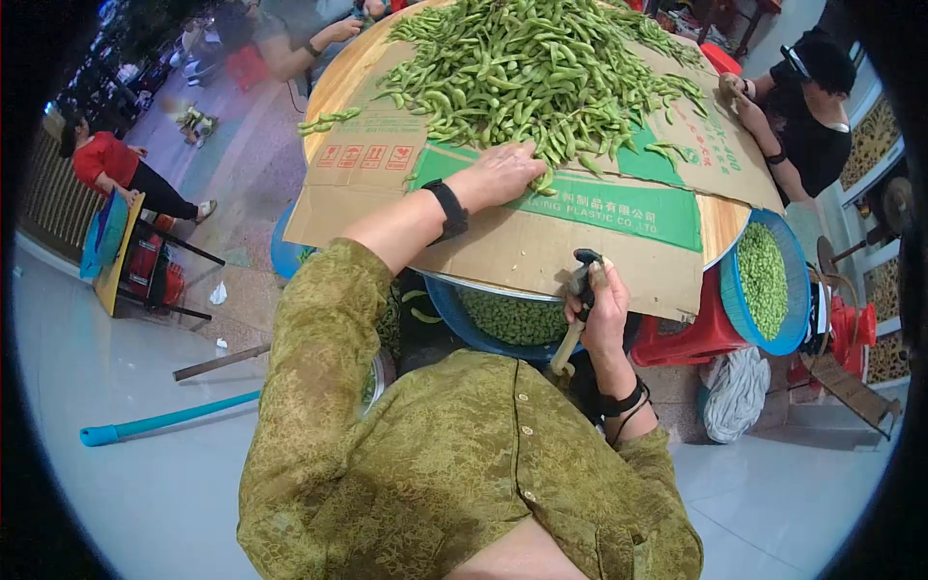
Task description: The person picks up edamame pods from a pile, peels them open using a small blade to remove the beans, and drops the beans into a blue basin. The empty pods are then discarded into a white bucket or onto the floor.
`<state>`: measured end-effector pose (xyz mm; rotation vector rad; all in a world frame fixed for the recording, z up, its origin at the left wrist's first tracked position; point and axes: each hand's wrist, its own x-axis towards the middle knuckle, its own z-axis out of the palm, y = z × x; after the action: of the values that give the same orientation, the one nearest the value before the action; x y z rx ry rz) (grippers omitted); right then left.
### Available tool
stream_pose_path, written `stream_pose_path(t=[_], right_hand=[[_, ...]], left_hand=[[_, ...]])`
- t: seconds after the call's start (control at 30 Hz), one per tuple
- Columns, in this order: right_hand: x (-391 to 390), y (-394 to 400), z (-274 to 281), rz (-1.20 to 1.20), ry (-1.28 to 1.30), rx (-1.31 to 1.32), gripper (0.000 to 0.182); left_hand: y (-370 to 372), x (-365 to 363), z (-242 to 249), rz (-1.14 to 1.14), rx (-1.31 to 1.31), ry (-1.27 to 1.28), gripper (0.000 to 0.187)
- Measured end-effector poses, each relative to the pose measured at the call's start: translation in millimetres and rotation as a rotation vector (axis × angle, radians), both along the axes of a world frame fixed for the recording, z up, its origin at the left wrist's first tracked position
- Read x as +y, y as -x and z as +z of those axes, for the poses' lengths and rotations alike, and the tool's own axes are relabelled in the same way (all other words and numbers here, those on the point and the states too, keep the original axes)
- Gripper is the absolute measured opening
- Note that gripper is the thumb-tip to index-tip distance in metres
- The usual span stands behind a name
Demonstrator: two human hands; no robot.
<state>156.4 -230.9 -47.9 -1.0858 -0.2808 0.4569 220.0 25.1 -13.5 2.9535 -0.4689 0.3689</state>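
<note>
A big heap of green soybean pods [541, 77] lies on flattened cardboard [367, 208] over a round wooden table. My left hand [503, 174], a black band on its wrist, reaches to the near edge of the heap. Its fingers are curled down at a pod [546, 182] that pokes out below the fingertips. Past the cardboard's front edge, my right hand [603, 307] is closed around a tool [580, 280] with a dark upper part and a pale, stick-like lower part. Its exact kind I cannot tell. Under the table edge, a blue basin [449, 307] holds shelled green beans [512, 317].
At right, a blue basket [800, 290] of shelled beans rests by a red stool [696, 324]. Across the table, a person in black [807, 106] and another person's arm [300, 58] are at the heap. A teal pole [174, 419] lies at left.
</note>
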Motion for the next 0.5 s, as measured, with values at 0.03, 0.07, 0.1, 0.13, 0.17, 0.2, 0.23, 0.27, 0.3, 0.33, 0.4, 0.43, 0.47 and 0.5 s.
stream_pose_path(t=[0.03,0.07,0.1,0.13,0.17,0.2,0.23,0.27,0.3,0.33,0.4,0.43,0.47,0.5], right_hand=[[-1.5,0.0,-1.5,0.014,0.002,0.004,0.029],[-2.5,0.7,-2.7,0.026,0.003,0.01,0.028],[-2.7,1.6,-2.9,0.019,-0.001,0.013,0.028],[-3.0,1.6,-2.2,0.03,-0.01,0.024,0.027],[-3.2,0.9,-0.9,0.042,-0.018,0.033,0.027],[-2.8,1.2,2.8,0.036,-0.02,0.034,0.027],[-1.4,2.5,8.2,0.04,0.001,0.034,0.028],[0.8,3.5,11.2,0.044,0.022,0.035,0.03],[3.6,3.5,10.5,0.037,0.022,0.038,0.03],[6.7,2.9,8.8,0.06,0.001,0.042,0.028],[11.0,1.0,7.1,0.078,-0.017,0.048,0.026],[12.5,0.0,6.7,0.101,-0.053,0.087,0.024],[14.0,0.6,6.3,0.126,-0.087,0.127,0.023],[15.3,4.1,12.7,0.142,-0.095,0.177,0.02]], left_hand=[[-1.4,0.6,-0.8,-0.009,-0.004,-0.007,0.02],[-2.5,0.6,-1.8,-0.021,-0.007,-0.015,0.019],[-0.5,-0.5,0.3,-0.028,-0.003,-0.018,0.019],[3.2,-0.8,2.0,-0.06,-0.092,-0.015,0.017],[7.1,-1.3,3.6,-0.091,-0.184,-0.01,0.014],[11.5,-2.6,5.0,-0.097,-0.183,-0.011,0.014],[16.9,-4.2,5.9,-0.098,-0.169,0.163,0.014],[22.9,-6.3,6.6,-0.097,-0.152,0.336,0.014],[31.9,-12.1,14.2,-0.003,0.075,0.613,0.013],[43.7,-20.4,21.4,-0.009,0.079,0.614,0.013],[68.1,-36.4,29.3,0.076,0.38,1.1,0.013],[75.4,-40.4,27.2,0.069,0.474,1.167,0.011],[82.7,-46.1,24.1,0.068,0.477,1.171,0.011],[89.4,-52.1,21.2,0.059,0.506,1.247,0.011]])
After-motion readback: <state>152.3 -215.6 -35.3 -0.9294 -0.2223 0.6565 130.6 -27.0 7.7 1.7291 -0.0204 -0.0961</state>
